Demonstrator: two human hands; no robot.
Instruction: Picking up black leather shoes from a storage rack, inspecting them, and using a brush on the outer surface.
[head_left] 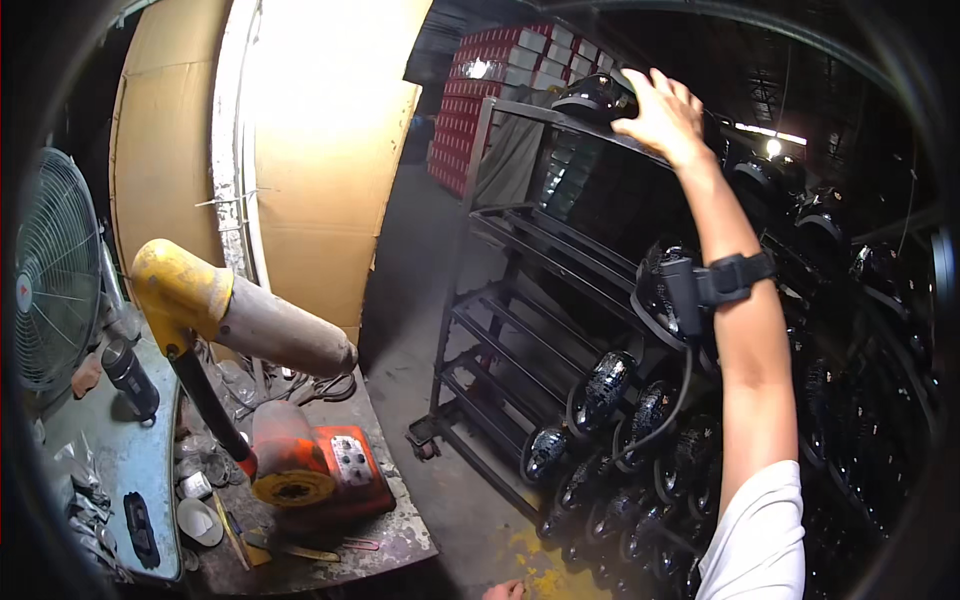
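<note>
My right hand [660,115] reaches up to the top of a dark metal rack [487,130], its thumb and fingers spread apart. Right beside it sits a glossy black, rounded shell that looks like a helmet [588,97]; whether the hand touches it I cannot tell. A black strap with a box-shaped device [735,280] is worn on my right forearm. Only a small part of my left hand [505,590] shows at the lower edge, so its fingers cannot be read. Many similar shiny black shells [605,390] hang or rest along the rack's lower levels.
On the left, a worn bench [400,530] holds a yellow-and-grey pipe-shaped lamp or blower [285,325] on an orange base [350,470]. A large fan [50,270] and dark bottle [130,380] stand nearby. Stacked red-and-white boxes [470,120] rise behind the rack; cardboard sheets [320,190] stand left.
</note>
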